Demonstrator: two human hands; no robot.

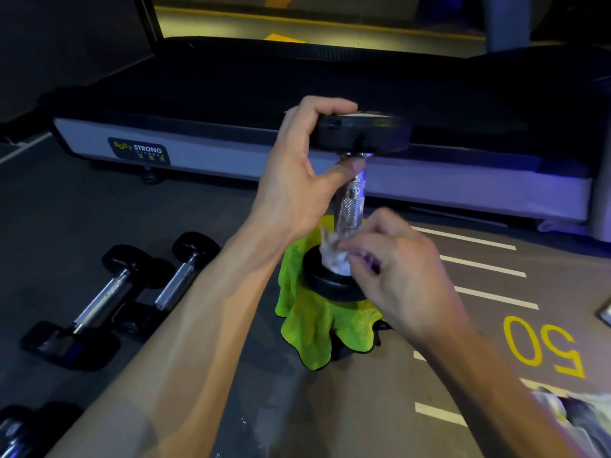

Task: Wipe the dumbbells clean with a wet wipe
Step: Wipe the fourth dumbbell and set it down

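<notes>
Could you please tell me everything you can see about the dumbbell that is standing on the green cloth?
The dumbbell stands upright on end. It has two black round heads, matte like rubber, joined by a shiny knurled metal handle. Its lower head rests on a crumpled lime-green cloth on the grey floor, in front of a treadmill base. The left hand grips the upper head, thumb against the handle just below it. The right hand pinches a white wet wipe against the handle's foot and the lower head's top.
</notes>
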